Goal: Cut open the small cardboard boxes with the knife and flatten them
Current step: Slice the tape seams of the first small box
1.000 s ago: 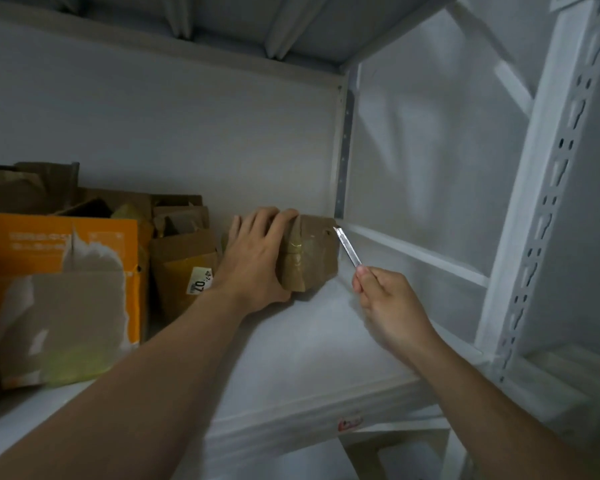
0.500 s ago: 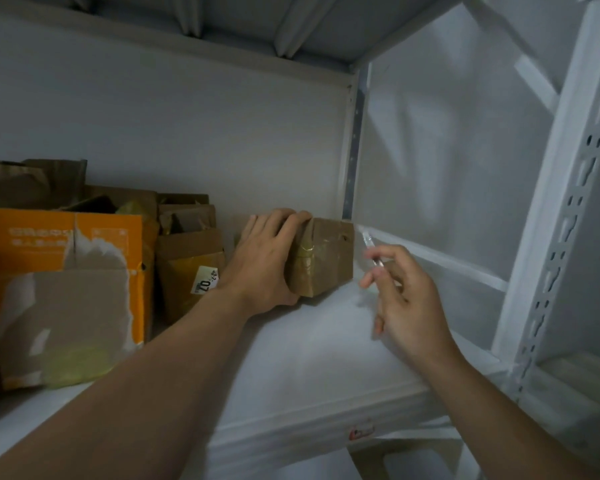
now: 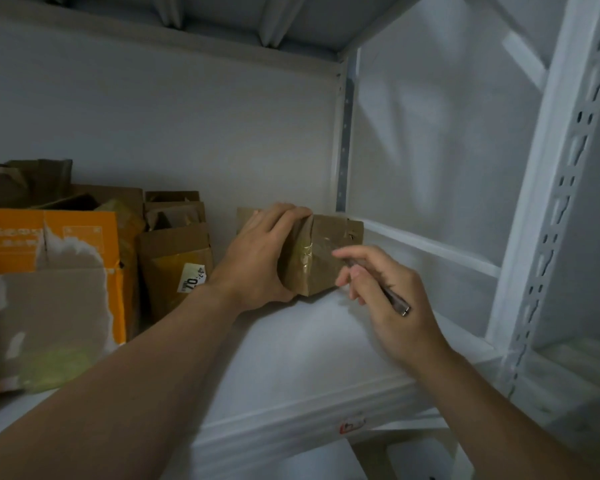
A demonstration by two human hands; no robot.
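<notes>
On the white shelf (image 3: 291, 358), the left hand (image 3: 257, 258) grips the small taped cardboard box (image 3: 321, 252) from its left, while the right hand (image 3: 392, 306), just right of it, pinches the knife (image 3: 397, 302), long axis slanting far-left toward the box.

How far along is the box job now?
Done: nothing in view lies flat; the other boxes stand with flaps open. In hand: the left hand grips the taped box, and the right hand holds the knife near its tape. Left: cutting and flattening it, then the others.
</notes>
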